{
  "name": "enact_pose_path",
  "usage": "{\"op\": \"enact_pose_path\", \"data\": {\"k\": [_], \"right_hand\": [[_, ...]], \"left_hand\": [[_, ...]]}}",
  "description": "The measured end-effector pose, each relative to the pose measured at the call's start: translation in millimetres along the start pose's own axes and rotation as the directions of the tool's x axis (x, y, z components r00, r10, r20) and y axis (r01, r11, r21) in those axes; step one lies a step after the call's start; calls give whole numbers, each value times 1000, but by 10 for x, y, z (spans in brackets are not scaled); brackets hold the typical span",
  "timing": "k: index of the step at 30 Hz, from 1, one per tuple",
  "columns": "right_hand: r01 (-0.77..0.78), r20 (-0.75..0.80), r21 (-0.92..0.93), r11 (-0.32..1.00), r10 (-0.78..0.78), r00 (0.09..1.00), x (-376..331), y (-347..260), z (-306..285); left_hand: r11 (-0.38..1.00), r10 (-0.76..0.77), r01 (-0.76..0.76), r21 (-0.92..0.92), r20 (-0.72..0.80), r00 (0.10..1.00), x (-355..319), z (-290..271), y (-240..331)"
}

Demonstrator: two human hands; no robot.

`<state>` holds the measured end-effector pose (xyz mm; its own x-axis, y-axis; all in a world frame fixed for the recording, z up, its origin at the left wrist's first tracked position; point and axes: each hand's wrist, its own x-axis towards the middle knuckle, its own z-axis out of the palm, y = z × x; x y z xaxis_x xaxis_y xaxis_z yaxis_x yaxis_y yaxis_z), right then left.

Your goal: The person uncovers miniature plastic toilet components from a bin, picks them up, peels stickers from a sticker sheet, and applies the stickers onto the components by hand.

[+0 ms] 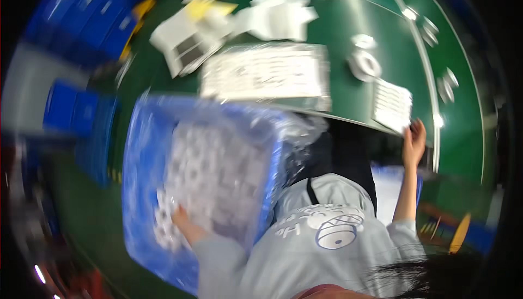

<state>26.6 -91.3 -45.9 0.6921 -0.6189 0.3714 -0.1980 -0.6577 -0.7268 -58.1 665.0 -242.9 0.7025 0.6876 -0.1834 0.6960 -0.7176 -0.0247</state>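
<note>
My left hand (182, 220) lies flat on white parts inside the plastic-lined blue crate (141, 190), while my right hand (414, 142) grips a white ridged tray (392, 104) at the green surface (348, 97) edge.

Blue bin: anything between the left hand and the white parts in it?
Nothing visible. The left hand already lies on the white parts inside the blue bin, within its clear plastic liner. Motion blur hides the fingers.

Blue crate (143, 190) (clear-lined) of white parts (210, 176); green table (348, 21); grey sleeves (229, 261).
</note>
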Motion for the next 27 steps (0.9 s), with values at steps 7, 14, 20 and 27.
{"op": "enact_pose_path", "data": {"k": [7, 14, 20, 27], "right_hand": [[-80, -90, 351, 933, 118, 989, 51, -101, -92], [-83, -354, 178, 980, 142, 924, 903, 257, -414], [-375, -507, -185, 908, 239, 828, 1786, 912, -598], [-284, -427, -285, 915, 144, 893, 1827, 1284, -626]], "left_hand": [[132, -371, 320, -938, 252, 894, 1, -1028, 343], [83, 87, -185, -979, -178, 980, -271, -2392, 2202], [21, 525, -335, -942, -275, 805, -1082, -3019, 3671], [-41, 872, -320, -947, -190, 451, -2128, -2870, 4602]]}}
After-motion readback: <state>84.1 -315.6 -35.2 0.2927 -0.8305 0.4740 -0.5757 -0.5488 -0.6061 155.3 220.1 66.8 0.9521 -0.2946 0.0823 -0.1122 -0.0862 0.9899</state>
